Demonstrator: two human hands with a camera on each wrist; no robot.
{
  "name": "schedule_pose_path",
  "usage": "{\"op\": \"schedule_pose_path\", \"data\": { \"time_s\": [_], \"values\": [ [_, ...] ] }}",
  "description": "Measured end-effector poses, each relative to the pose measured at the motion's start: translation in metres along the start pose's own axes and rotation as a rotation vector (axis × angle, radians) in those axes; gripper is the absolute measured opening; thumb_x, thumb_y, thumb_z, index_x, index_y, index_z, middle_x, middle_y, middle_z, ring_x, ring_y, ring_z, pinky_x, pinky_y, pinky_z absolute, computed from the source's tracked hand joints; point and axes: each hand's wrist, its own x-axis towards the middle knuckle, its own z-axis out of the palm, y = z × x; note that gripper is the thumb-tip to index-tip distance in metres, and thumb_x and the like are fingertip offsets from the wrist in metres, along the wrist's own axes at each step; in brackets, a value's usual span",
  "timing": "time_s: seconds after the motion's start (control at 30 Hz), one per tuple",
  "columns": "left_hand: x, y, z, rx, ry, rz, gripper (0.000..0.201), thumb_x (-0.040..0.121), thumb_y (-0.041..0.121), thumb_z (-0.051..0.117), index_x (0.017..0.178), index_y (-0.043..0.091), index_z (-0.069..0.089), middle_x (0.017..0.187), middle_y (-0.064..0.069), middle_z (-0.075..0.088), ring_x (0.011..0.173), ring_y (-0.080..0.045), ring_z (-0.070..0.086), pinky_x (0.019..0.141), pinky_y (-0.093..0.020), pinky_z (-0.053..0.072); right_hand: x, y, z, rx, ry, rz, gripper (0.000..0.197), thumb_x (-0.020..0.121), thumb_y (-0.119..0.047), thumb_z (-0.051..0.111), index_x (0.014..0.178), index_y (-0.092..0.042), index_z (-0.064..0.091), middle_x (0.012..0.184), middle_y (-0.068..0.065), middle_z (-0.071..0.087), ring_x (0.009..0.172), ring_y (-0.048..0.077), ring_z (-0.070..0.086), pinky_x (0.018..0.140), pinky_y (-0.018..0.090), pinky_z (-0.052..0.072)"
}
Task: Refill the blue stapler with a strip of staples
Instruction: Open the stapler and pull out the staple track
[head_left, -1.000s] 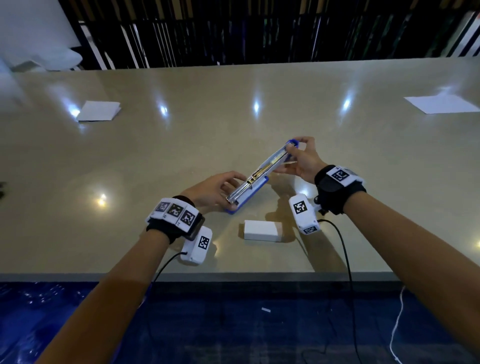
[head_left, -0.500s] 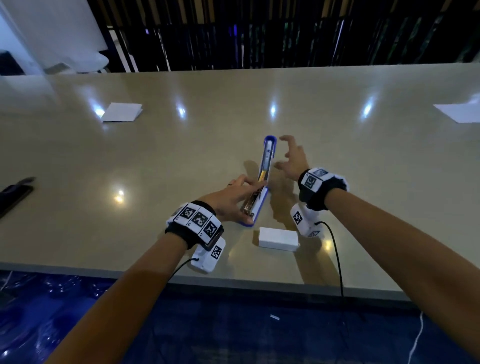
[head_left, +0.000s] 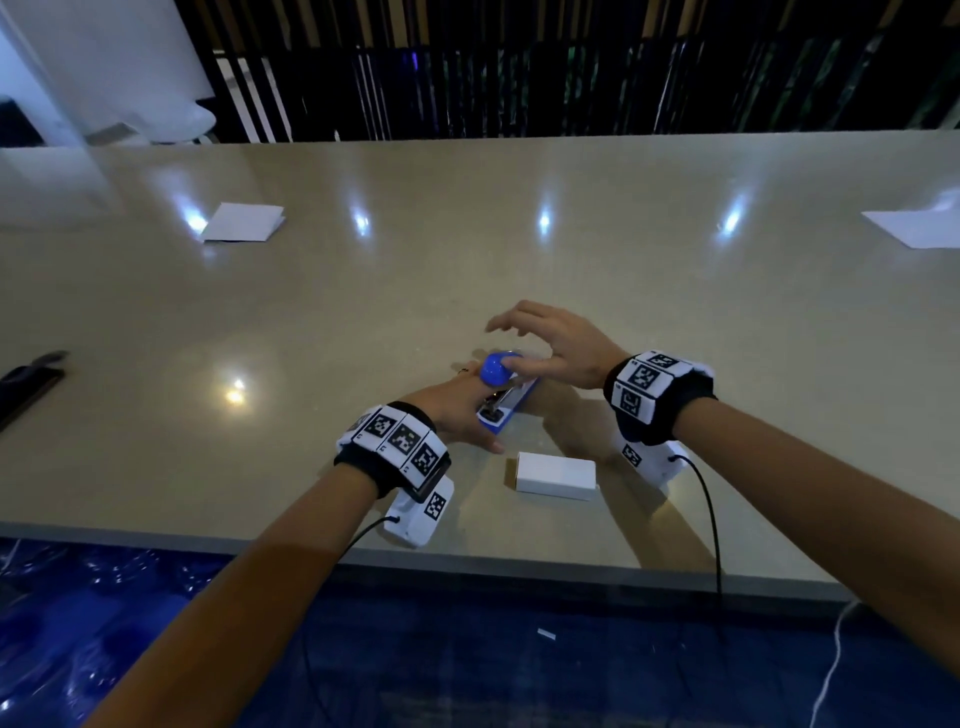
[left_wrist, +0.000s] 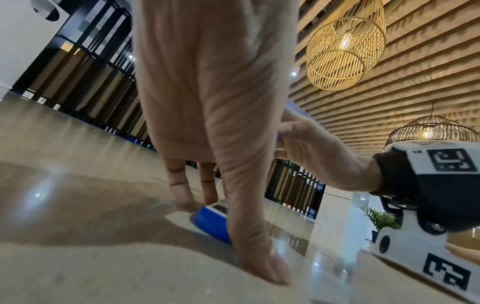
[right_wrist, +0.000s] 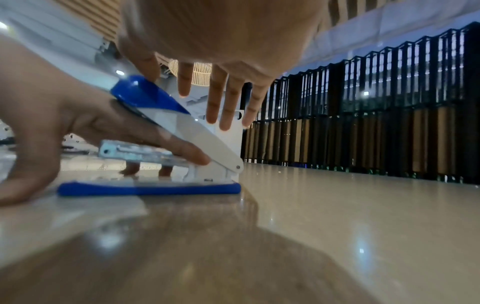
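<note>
The blue stapler (head_left: 508, 402) lies on the beige table (head_left: 519, 270), its blue base (right_wrist: 148, 188) flat on the surface. Its white cover with the blue tip (right_wrist: 182, 121) stands raised at a slant over the metal magazine (right_wrist: 135, 153). My left hand (head_left: 465, 415) grips the stapler, thumb on the table at one side, fingers on the far side, one finger lying across the magazine under the cover. My right hand (head_left: 550, 345) hovers over the cover with straight, spread fingers (right_wrist: 226, 107), and its thumb touches the blue tip. A white staple box (head_left: 556, 475) lies just right of the stapler's near end.
A folded white paper (head_left: 244, 223) lies far left and another sheet (head_left: 917, 231) far right. A dark object (head_left: 26, 387) sits at the left edge. The table's front edge (head_left: 519, 564) runs just under my wrists, and cables hang from both wrist cameras.
The cover, which lay folded out flat away from me, has swung back over the magazine to a slant. My right hand moved onto its blue tip; my left hand stayed on the stapler.
</note>
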Motion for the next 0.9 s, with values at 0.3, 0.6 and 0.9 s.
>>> {"op": "schedule_pose_path", "data": {
  "time_s": [0.3, 0.6, 0.9],
  "values": [
    [-0.003, 0.003, 0.0, -0.006, 0.066, -0.002, 0.081, 0.078, 0.031, 0.075, 0.147, 0.024, 0.034, 0.147, -0.004, 0.036, 0.131, -0.023, 0.038, 0.106, -0.031, 0.032, 0.009, -0.007, 0.004, -0.198, -0.087, -0.095, 0.039, 0.085, -0.043, 0.06, 0.112, -0.016, 0.058, 0.108, 0.007, 0.053, 0.084, 0.021, 0.055, 0.069, 0.037, 0.05],
    [-0.001, 0.018, 0.0, -0.025, 0.015, -0.02, 0.048, 0.104, 0.031, 0.03, 0.152, 0.026, 0.025, 0.141, -0.007, 0.035, 0.129, -0.025, 0.034, 0.116, -0.041, 0.024, 0.015, 0.012, -0.014, 0.139, 0.362, 0.174, 0.026, 0.091, -0.024, 0.057, 0.113, -0.012, 0.05, 0.102, 0.008, 0.054, 0.072, 0.008, 0.054, 0.064, 0.01, 0.045],
    [0.002, 0.034, 0.01, 0.009, 0.06, -0.058, 0.051, 0.105, 0.029, 0.027, 0.153, 0.031, 0.011, 0.13, -0.011, 0.036, 0.116, -0.027, 0.038, 0.107, -0.033, 0.028, 0.03, 0.043, -0.008, -0.001, 0.588, 0.246, 0.008, 0.077, 0.01, 0.061, 0.078, 0.002, 0.059, 0.085, 0.021, 0.052, 0.069, 0.018, 0.046, 0.065, 0.026, 0.04]
  ]
}}
